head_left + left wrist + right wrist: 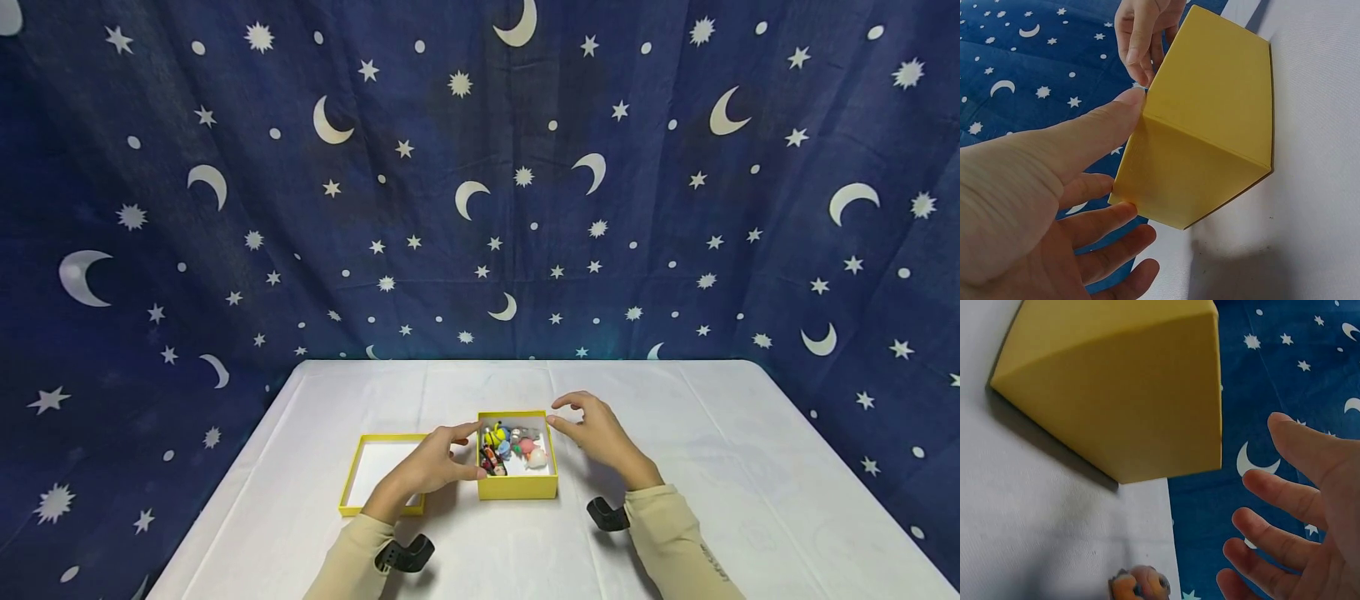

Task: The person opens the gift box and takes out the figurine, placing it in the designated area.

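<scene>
A yellow box (517,488) stands uncovered on the table with several small toy figures inside. Among them are a yellow-and-black figure (495,435), a dark figure with red (492,460), a pink one (528,447) and a whitish one (537,459). My left hand (437,460) is at the box's left side; in the left wrist view its thumb and some extended fingertips touch the upper edge. My right hand (597,429) is by the far right corner, fingers spread and holding nothing. In the right wrist view that hand (1300,506) is apart from the box.
Left of the box lies its yellow-rimmed lid (347,492), white inside up, partly behind my left hand and forearm. A white cloth covers the table (750,500). A dark blue curtain (480,225) with moons and stars hangs behind. A small orange-brown toy (1141,584) shows in the right wrist view.
</scene>
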A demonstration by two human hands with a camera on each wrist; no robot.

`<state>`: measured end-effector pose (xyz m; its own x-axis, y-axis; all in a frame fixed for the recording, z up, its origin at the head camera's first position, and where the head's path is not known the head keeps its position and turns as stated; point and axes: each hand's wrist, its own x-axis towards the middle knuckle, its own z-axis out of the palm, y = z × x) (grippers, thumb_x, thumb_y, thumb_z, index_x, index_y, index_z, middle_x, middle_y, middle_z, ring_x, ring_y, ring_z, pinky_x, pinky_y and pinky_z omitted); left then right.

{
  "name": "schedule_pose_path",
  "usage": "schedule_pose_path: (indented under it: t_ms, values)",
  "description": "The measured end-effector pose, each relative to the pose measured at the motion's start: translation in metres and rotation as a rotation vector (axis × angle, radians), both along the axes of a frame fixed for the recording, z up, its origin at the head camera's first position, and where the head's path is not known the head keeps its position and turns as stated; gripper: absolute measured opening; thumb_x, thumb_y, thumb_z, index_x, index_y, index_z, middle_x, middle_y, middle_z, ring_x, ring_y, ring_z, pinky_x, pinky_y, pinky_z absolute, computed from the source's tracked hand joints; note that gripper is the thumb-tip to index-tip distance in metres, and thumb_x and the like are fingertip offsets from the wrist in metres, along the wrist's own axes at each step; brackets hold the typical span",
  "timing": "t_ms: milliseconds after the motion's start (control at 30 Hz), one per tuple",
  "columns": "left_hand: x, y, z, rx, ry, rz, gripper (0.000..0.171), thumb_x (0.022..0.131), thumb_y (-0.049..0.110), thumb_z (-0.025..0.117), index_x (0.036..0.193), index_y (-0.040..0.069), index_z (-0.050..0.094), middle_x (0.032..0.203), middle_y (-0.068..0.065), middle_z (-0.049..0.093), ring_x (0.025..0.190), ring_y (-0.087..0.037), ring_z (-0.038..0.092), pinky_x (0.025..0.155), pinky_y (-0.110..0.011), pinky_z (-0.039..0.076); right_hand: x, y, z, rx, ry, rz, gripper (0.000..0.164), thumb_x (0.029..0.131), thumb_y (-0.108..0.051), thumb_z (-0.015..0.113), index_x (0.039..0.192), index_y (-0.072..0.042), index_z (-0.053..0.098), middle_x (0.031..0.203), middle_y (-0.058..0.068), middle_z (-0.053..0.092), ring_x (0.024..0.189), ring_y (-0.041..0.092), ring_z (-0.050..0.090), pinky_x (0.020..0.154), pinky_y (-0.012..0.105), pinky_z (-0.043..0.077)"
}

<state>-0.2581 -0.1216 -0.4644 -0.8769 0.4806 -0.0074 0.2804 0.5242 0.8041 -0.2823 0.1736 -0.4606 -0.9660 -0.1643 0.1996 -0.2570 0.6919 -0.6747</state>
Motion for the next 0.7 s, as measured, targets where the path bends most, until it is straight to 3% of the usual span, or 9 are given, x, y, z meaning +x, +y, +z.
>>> schedule_pose_path:
  t_ms: [367,700]
  values:
    - [0.000,-0.001,0.000,0.015,0.008,-0.016,0.074,0.087,0.018,0.081,0.151,0.004,0.046,0.156,-0.016,0.048,0.138,-0.043,0.048,0.110,-0.062,0.043,0.003,-0.011,-0.002,-0.007,0.016,0.085,0.025,0.091,-0.024,0.074,0.112,-0.011,0.074,0.130,0.015,0.065,0.127,0.036,0.058,0.101,0.056,0.050]
    - [-0.001,0.000,0.000,0.015,0.006,-0.021,0.073,0.087,0.017,0.080,0.151,0.003,0.046,0.156,-0.016,0.047,0.138,-0.043,0.048,0.109,-0.060,0.044,0.009,-0.020,-0.006,0.005,0.007,0.127,0.029,0.091,-0.021,0.075,0.115,-0.005,0.073,0.136,0.024,0.058,0.132,0.045,0.051,0.110,0.063,0.040]
